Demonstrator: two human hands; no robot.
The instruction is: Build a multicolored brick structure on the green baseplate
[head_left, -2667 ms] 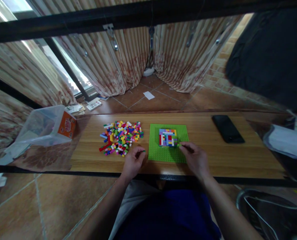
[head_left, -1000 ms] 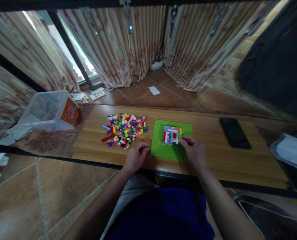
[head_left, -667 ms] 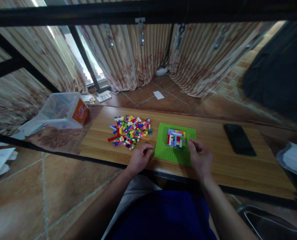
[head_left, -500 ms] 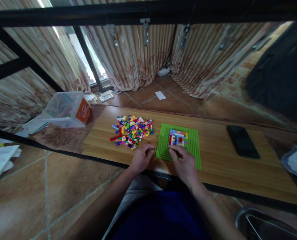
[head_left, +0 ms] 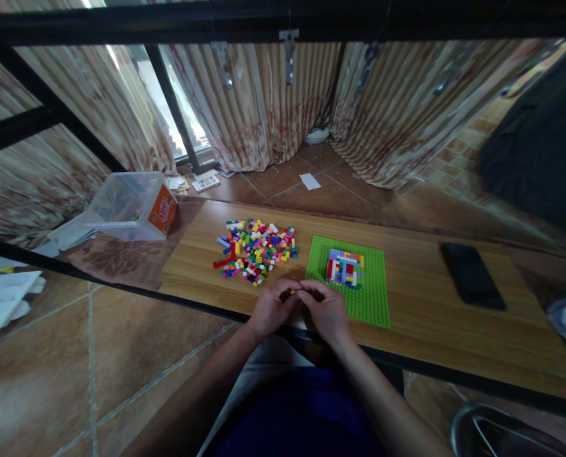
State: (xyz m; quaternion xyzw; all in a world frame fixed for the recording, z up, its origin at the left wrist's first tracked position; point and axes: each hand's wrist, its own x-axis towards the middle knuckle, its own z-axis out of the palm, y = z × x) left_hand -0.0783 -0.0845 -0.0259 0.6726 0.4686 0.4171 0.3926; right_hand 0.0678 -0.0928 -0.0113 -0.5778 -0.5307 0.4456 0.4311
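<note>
My left hand [head_left: 274, 307] and my right hand [head_left: 325, 310] meet at the fingertips near the table's front edge. Between them shows a small yellow toy brick [head_left: 293, 292], pinched by my left fingers. The right thumb and fingers are closed right beside it; whether they grip it too is partly hidden. To the right lies a green baseplate [head_left: 373, 303], its near left part behind my right hand. A low build of coloured bricks [head_left: 344, 268] stands on the plate. A heap of loose mixed bricks [head_left: 259, 249] spreads over the table to the left.
A black phone [head_left: 473, 275] lies on the right of the wooden table [head_left: 416, 304]. Off the table's left end stands a clear plastic bin [head_left: 121, 206] with an orange label. A dark metal bar [head_left: 264, 25] crosses above. A white paper [head_left: 310, 181] lies on the floor beyond.
My right hand has left the brick build and moved left to meet my left hand. A yellow brick now shows at the left fingertips, where something green showed before. The view has shifted slightly.
</note>
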